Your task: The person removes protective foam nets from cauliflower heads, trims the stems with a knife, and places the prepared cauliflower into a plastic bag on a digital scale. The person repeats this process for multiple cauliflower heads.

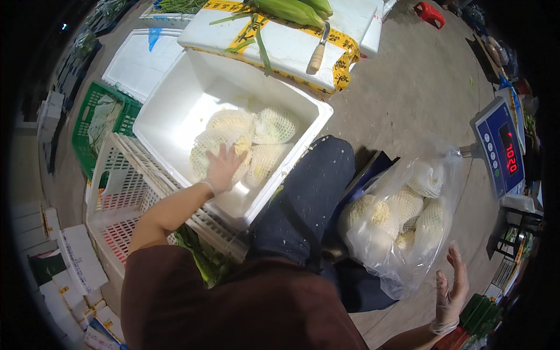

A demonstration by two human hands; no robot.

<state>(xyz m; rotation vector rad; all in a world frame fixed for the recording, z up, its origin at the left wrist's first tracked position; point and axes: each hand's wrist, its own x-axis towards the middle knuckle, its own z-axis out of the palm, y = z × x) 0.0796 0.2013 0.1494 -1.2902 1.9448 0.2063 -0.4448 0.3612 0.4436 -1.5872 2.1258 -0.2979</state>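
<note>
My left hand (225, 168), in a clear plastic glove, rests with spread fingers on a cauliflower (205, 151) in a white foam net. That head lies with several other netted cauliflowers (274, 124) inside a white styrofoam box (175, 94). To the right, a clear plastic bag (376, 262) holds several netted cauliflowers (404, 203) and stands on a scale whose platform is mostly covered. My right hand (453, 280), also gloved, is raised just right of the bag. Its fingers are apart and nothing is in it.
A wooden-handled knife (317, 57) and corn in husks (291, 11) lie on a taped styrofoam box (280, 46). The scale's lit display (501, 148) rises at right. White (118, 197) and green (85, 127) plastic crates stand at left. A red stool (428, 14) is far off.
</note>
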